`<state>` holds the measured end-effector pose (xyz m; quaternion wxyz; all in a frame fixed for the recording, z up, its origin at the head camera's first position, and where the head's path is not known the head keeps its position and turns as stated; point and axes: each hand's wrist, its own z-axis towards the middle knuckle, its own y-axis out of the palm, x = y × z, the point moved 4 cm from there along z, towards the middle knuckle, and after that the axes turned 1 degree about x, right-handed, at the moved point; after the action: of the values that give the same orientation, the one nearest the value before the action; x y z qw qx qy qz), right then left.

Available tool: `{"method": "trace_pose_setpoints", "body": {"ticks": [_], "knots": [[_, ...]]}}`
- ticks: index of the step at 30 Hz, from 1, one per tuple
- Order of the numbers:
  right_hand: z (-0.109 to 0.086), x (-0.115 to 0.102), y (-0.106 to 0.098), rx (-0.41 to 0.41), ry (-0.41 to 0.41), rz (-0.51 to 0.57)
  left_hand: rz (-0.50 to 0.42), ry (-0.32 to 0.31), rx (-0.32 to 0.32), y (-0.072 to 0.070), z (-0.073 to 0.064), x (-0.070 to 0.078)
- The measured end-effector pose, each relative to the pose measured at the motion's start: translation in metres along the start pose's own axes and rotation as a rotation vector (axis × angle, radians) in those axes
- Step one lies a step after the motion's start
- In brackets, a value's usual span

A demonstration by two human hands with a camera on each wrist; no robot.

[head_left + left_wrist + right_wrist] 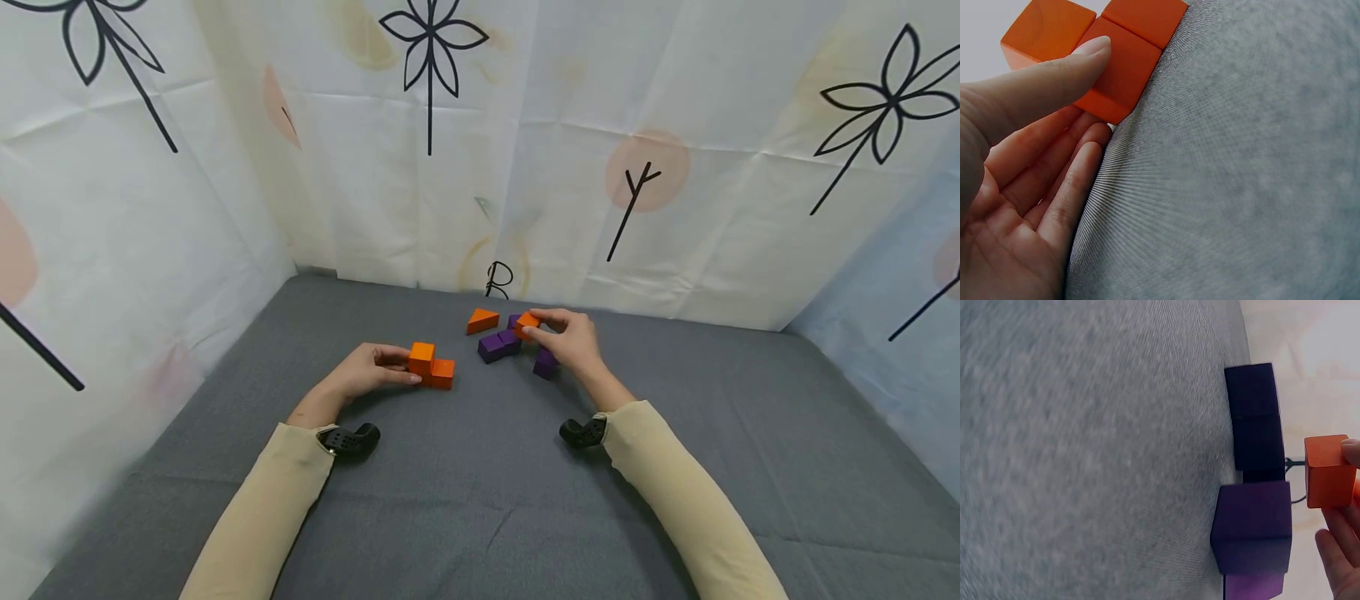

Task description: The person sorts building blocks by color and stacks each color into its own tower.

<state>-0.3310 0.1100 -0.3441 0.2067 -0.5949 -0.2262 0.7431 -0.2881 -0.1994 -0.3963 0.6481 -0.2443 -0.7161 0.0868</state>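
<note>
My left hand (363, 372) pinches a lower orange cube (1127, 70), thumb across its near face and fingers behind. On top of that cube sits another orange cube (422, 356), and a third orange cube (443, 374) stands against its right side on the cloth. Farther back, my right hand (573, 342) holds a separate orange cube (1329, 472) between thumb and fingers, raised above the cloth near the purple blocks (492, 347). In the right wrist view, a purple block (1252, 519) stands close to the camera, apart from the held cube.
An orange triangular block (482, 321) lies behind the purple ones. Another purple block (545, 364) rests beneath the right hand. The grey cloth (465, 508) covers the table, and a patterned white curtain (540, 208) hangs along its back edge.
</note>
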Motion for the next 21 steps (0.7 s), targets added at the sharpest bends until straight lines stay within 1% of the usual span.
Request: {"method": "trace_pose_setpoints", "body": {"ticks": [6, 10, 15, 21], "knots": [[-0.002, -0.008, 0.005, -0.006, -0.037, 0.034, 0.001, 0.007, -0.006, 0.000, -0.001, 0.001], [-0.004, -0.014, 0.008, -0.017, -0.045, 0.078, 0.000, 0.009, -0.007, 0.000, -0.001, 0.000], [-0.007, -0.018, 0.013, -0.035, -0.049, 0.102, -0.001, 0.007, -0.007, 0.000, 0.000, -0.001], [-0.011, -0.025, 0.021, -0.075, -0.097, 0.137, -0.008, 0.007, -0.009, 0.000, 0.000, 0.000]]}}
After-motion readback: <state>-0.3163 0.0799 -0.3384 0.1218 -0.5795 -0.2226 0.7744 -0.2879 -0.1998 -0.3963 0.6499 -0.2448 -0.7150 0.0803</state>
